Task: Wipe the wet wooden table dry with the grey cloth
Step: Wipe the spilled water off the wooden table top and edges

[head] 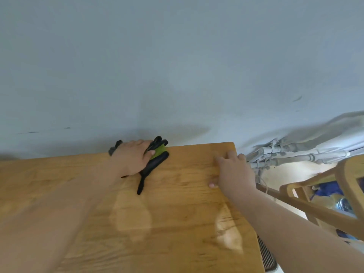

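Head view: left hand [134,157] lies flat over black-green object [154,166]; right hand [233,173] spread on table [177,217].

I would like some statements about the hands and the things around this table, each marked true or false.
1. The left hand rests on a black and green object near the far edge of the wooden table. True.
2. The right hand holds a grey cloth. False: it lies on the table top and holds nothing; no grey cloth is in view.
3. A wooden chair stands to the right of the table. True.
4. Pipes run along the wall to the left of the table. False: the pipes are to its right.
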A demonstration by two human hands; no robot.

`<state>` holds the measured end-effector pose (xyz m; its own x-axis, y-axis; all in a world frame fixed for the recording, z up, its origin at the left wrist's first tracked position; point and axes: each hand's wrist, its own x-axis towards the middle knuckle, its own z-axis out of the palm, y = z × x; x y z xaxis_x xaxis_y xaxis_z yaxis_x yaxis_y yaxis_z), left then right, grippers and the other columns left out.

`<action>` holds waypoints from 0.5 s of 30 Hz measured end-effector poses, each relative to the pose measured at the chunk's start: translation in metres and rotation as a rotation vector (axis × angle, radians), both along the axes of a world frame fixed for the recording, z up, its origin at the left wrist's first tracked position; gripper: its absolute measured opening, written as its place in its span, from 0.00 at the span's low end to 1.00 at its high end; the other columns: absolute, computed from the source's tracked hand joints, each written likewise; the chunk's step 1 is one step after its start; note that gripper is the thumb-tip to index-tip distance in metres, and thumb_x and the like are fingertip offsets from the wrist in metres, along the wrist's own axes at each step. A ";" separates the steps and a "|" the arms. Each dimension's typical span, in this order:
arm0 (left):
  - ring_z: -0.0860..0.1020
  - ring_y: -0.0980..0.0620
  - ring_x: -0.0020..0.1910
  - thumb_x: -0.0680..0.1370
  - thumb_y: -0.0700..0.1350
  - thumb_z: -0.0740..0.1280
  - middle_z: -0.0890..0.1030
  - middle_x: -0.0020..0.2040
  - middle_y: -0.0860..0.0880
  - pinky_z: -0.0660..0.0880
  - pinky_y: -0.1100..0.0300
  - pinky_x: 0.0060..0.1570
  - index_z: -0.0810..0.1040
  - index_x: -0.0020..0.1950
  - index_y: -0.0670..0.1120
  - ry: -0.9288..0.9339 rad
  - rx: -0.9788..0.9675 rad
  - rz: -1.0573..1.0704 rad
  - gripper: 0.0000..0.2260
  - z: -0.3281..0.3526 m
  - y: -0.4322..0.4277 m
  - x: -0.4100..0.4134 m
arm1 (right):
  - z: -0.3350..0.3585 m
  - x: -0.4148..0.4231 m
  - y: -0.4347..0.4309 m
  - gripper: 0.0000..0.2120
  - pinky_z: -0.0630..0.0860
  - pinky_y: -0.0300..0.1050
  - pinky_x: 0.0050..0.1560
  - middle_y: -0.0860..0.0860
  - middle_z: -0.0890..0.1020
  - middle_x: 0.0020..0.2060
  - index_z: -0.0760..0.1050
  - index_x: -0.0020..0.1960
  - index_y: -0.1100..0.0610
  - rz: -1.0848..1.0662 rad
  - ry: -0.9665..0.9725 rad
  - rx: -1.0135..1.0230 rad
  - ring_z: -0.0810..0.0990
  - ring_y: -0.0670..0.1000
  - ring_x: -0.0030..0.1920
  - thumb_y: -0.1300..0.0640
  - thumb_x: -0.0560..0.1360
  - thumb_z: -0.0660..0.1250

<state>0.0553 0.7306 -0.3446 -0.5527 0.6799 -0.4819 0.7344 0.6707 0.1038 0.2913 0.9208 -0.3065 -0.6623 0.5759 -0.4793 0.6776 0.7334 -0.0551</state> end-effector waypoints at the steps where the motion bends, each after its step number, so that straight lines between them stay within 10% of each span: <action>1: 0.74 0.43 0.66 0.85 0.59 0.47 0.75 0.70 0.47 0.68 0.48 0.65 0.65 0.77 0.53 0.044 0.002 0.034 0.23 -0.003 0.002 0.006 | -0.002 0.001 0.000 0.37 0.69 0.48 0.43 0.52 0.69 0.63 0.67 0.73 0.47 -0.006 0.017 -0.006 0.66 0.57 0.67 0.40 0.70 0.77; 11: 0.73 0.42 0.65 0.86 0.55 0.49 0.74 0.70 0.47 0.67 0.42 0.62 0.65 0.76 0.52 -0.009 0.133 -0.144 0.21 -0.010 0.149 0.105 | -0.005 0.002 -0.002 0.24 0.68 0.46 0.39 0.49 0.67 0.64 0.75 0.60 0.48 -0.041 0.057 -0.009 0.68 0.54 0.61 0.42 0.69 0.79; 15: 0.76 0.45 0.61 0.85 0.59 0.51 0.77 0.66 0.49 0.73 0.47 0.56 0.66 0.76 0.55 -0.079 0.157 -0.193 0.21 -0.007 0.119 0.073 | -0.003 0.003 -0.002 0.30 0.68 0.47 0.42 0.49 0.68 0.67 0.71 0.69 0.46 -0.039 0.020 -0.024 0.66 0.55 0.67 0.42 0.70 0.77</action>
<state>0.1280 0.8494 -0.3516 -0.3703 0.8389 -0.3989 0.8329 0.4900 0.2574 0.2939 0.9187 -0.3097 -0.6491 0.5901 -0.4801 0.7043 0.7047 -0.0861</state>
